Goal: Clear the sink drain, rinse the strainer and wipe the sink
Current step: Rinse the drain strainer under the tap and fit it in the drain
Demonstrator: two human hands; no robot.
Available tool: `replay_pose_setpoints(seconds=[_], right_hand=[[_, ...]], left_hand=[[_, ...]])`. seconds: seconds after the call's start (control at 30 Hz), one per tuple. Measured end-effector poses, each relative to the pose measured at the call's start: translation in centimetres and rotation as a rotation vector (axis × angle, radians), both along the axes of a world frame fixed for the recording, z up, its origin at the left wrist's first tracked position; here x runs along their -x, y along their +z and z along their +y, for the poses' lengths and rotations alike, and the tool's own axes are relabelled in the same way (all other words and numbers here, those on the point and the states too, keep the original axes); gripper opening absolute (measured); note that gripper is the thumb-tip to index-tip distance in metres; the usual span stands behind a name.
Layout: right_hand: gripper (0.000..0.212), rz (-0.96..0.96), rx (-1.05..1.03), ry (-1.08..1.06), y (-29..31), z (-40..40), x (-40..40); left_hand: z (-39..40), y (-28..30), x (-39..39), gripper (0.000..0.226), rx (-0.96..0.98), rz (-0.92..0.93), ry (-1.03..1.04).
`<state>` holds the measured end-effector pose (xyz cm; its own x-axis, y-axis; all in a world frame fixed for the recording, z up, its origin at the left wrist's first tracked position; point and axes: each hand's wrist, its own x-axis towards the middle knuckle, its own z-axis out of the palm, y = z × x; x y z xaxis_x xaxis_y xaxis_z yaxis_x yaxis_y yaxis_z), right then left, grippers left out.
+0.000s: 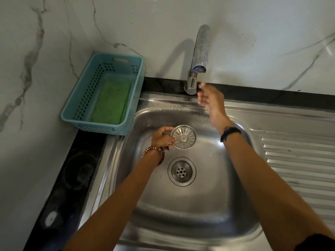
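A round slotted metal strainer (183, 136) is held above the steel sink basin (208, 187), gripped at its left rim by my left hand (161, 138). Below it the open drain (181, 171) shows its small holes. My right hand (211, 101) is raised at the base of the chrome faucet (199, 51), blurred, its fingers near the tap's right side; I cannot tell whether they hold a handle. No water stream is visible under the spout.
A blue perforated basket (87, 91) with a green scrub cloth (111, 102) sits on the dark counter at the left of the sink. A ribbed steel drainboard (299, 160) extends to the right. Marble wall stands behind.
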<state>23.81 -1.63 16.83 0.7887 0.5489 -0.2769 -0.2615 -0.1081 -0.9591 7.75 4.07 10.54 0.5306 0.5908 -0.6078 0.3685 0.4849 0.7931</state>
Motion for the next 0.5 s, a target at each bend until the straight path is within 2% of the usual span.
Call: replay_pose_setpoints(seconds=[0.1, 0.2, 0.27, 0.33, 0.43, 0.5], right_hand=[[0.024, -0.044, 0.299, 0.125, -2.9, -3.8, 2.9], [0.032, 0.022, 0.384, 0.324, -4.9, -7.1, 6.5], [0.022, 0.011, 0.365, 0.283, -5.8, -8.4, 8.7], [0.007, -0.073, 0.343, 0.15, -6.5, -9.3, 10.2], [0.007, -0.276, 0.37, 0.093, -6.8, -10.4, 11.3], [0.008, -0.405, 0.387, 0.087, -6.3, -11.1, 11.6]], left_hand=[[-0.2, 0.0, 0.6, 0.036, -0.042, 0.013, -0.005], [-0.8, -0.2, 1.7, 0.039, -0.129, 0.066, -0.035], [-1.5, -0.5, 2.4, 0.039, -0.211, 0.096, -0.051], [-2.4, -0.5, 3.0, 0.035, -0.333, 0.123, -0.086], [-3.7, 0.9, 3.9, 0.021, -0.609, 0.205, -0.215], [-4.3, 2.0, 4.5, 0.012, -0.72, 0.206, -0.233]])
